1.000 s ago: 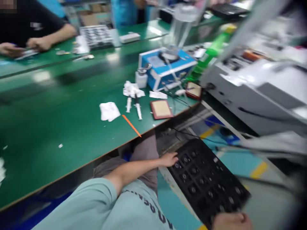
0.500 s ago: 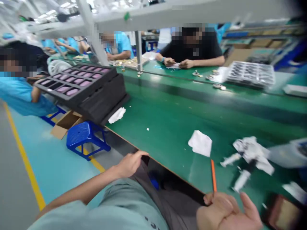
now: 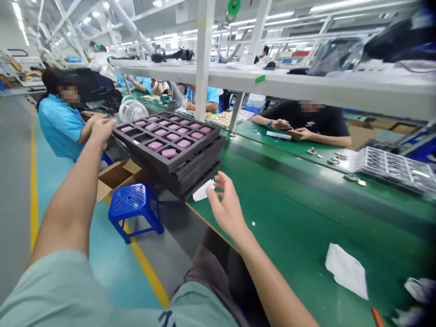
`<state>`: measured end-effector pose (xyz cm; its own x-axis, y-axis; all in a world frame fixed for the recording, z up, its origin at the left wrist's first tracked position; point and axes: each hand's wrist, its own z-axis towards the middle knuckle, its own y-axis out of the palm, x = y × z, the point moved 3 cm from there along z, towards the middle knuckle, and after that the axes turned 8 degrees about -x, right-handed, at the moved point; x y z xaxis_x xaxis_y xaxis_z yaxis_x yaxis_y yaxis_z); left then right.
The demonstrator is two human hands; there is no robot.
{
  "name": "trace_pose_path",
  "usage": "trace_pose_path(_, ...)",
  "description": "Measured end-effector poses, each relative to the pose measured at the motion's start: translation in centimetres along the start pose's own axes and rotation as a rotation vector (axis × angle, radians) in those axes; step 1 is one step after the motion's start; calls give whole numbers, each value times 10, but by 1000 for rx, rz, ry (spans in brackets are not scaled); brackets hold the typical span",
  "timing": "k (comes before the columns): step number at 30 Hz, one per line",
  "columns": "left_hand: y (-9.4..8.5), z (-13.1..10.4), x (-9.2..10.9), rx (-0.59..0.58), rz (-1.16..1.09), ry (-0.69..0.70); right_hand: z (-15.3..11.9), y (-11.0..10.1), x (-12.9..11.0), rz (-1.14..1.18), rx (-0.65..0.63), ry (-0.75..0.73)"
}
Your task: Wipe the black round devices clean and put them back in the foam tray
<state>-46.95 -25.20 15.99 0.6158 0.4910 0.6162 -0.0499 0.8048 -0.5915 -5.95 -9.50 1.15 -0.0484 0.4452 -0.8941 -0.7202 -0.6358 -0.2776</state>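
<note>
A stack of black foam trays (image 3: 197,170) stands at the left end of the green bench, with pink-purple pieces (image 3: 169,153) in the compartments of its top tray. Close to the tray's far left corner is my left hand (image 3: 102,131), its arm stretched out; its fingers are too small and blurred to read. My right hand (image 3: 226,204) holds nothing, its fingers apart and curved, just right of the stack's lower corner. Beside its fingertips a crumpled white paper (image 3: 201,191) lies partly against the stack.
A blue stool (image 3: 131,202) and an open cardboard box (image 3: 119,175) stand on the floor at left. A person in blue (image 3: 61,120) sits beyond the stack, near a white fan (image 3: 132,111). Another white paper (image 3: 346,270) lies on the green bench (image 3: 289,204).
The view has turned left and up. My left hand has moved from the bench edge to the stack's far side. My right hand has left the orange stick's end and come beside the stack.
</note>
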Motion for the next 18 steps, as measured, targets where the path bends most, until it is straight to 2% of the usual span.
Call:
trace_pose_path(2, 8, 28, -21, -185, -124, -153, 44, 23, -7, -41, 25, -13)
trace_pose_path(4, 17, 38, -41, -334, -249, -280, 79, 40, -9, -65, 26, 34)
trace_pose_path(6, 26, 40, -56, -424, -341, -358, 103, 53, -9, -74, 1, 79)
trace_pose_path(9, 33, 41, -68, -475, -417, -425, 116, 67, -10, -101, -33, 97)
trace_pose_path(13, 32, 50, -61, -439, -415, -443, 115, 72, -12, -122, -63, 131)
trace_pose_path(18, 17, 63, -32, -401, -321, -371, 118, 61, -13, -32, -77, 171)
